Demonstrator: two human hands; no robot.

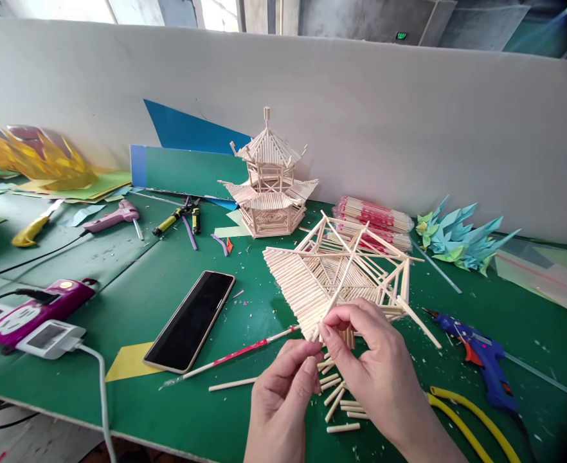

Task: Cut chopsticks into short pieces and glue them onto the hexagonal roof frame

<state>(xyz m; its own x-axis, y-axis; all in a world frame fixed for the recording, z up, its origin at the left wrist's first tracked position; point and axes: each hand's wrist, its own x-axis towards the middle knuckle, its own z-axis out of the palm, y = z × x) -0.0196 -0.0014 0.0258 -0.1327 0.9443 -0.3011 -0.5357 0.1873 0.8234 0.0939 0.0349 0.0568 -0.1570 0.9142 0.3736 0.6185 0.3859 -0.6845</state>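
A roof frame of thin wooden sticks [341, 270] lies on the green table [119, 283] in front of me. My right hand [375, 366] pinches a stick at the frame's near edge, fingers closed. My left hand [283, 392] is just below and left of it, with fingertips pinched together near the same edge; what it grips is hidden. Several short cut stick pieces [341, 408] lie under my hands. A finished stick pagoda [270, 183] stands farther back.
A phone [191, 319] lies left of the frame, with a red-wrapped chopstick [242, 352] beside it. A blue glue gun [481, 354] and yellow tubing [471, 421] sit at the right. Packaged chopsticks [375, 222], paper cranes [457, 241], cutters [180, 217], a pink glue gun [112, 218] and a power strip [27, 318] lie around.
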